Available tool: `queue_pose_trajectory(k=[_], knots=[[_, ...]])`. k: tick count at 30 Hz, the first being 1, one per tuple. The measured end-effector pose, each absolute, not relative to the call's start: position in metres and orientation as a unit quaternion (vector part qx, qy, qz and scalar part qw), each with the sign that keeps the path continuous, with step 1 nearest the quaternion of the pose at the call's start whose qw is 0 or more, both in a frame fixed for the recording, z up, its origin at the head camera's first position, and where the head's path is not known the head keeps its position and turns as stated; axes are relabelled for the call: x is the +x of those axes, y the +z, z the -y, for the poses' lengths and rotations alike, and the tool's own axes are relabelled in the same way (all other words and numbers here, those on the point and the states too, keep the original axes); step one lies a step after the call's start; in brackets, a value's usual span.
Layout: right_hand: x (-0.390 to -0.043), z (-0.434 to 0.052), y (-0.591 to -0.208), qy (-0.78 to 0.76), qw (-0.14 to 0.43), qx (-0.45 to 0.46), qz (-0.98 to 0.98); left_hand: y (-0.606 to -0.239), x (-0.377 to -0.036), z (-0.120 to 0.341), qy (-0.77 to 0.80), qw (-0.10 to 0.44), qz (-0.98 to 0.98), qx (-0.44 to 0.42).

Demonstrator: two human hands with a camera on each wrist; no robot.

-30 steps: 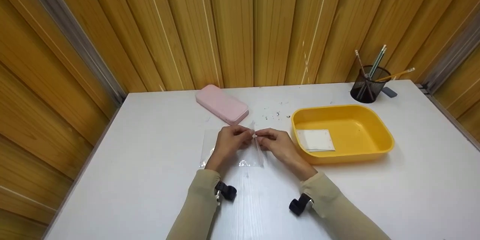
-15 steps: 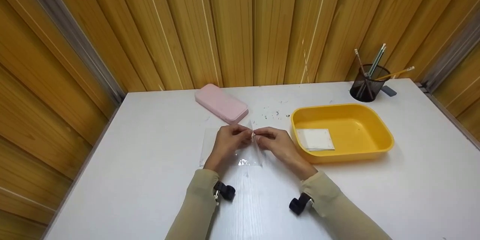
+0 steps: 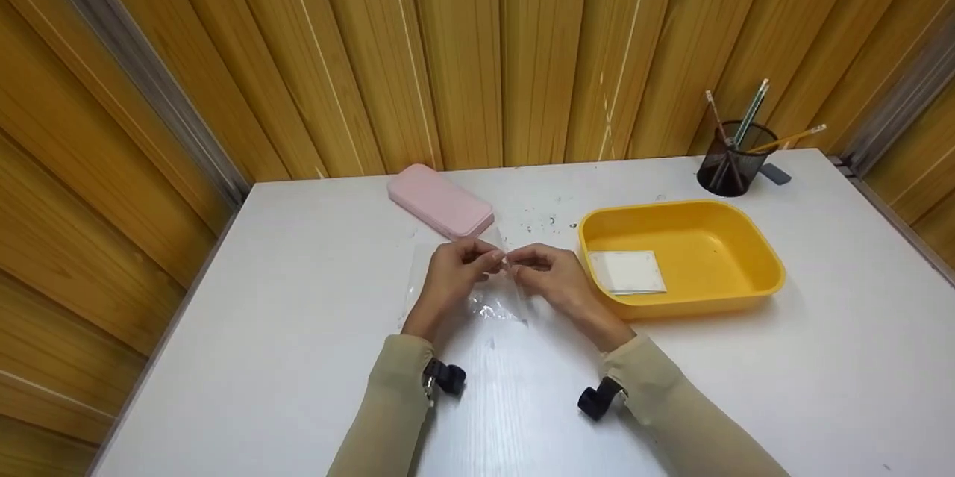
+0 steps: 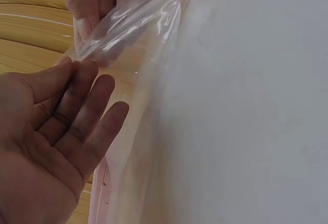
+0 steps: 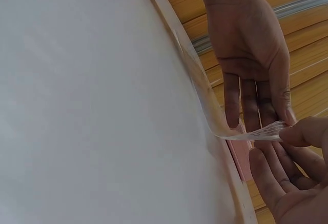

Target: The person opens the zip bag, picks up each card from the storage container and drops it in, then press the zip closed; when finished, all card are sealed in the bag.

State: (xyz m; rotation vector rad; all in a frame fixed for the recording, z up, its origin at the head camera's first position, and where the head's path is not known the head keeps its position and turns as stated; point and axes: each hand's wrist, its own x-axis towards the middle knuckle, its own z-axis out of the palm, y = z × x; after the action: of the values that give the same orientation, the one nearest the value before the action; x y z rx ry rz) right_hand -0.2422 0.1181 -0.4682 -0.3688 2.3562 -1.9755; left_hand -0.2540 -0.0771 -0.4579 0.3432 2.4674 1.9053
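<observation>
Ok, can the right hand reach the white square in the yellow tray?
Probably yes: nothing covers the white square in the open yellow tray beside the right hand, though that hand pinches the clear bag.

Both hands [image 3: 452, 272] [image 3: 556, 279] in adjacent pinches

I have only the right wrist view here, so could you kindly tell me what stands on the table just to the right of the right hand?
Observer: In the head view, a yellow tray stands just to the right of the right hand.
Operator: Thank you. Is there anything inside it?
Observer: Yes, a flat white squarish item lies at its left end.
Operator: And is there anything farther back, beyond the tray?
Observer: Yes, a black mesh cup holding pencils stands near the table's far right corner.
</observation>
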Motion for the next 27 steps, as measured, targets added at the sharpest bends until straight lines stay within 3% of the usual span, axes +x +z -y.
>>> queue_pose_trajectory(k=[27], knots=[[-0.236,-0.115,-0.456,-0.570,-0.109,-0.179,-0.794,-0.451,-0.249,0.074,0.659,-0.020,-0.744,0.113]])
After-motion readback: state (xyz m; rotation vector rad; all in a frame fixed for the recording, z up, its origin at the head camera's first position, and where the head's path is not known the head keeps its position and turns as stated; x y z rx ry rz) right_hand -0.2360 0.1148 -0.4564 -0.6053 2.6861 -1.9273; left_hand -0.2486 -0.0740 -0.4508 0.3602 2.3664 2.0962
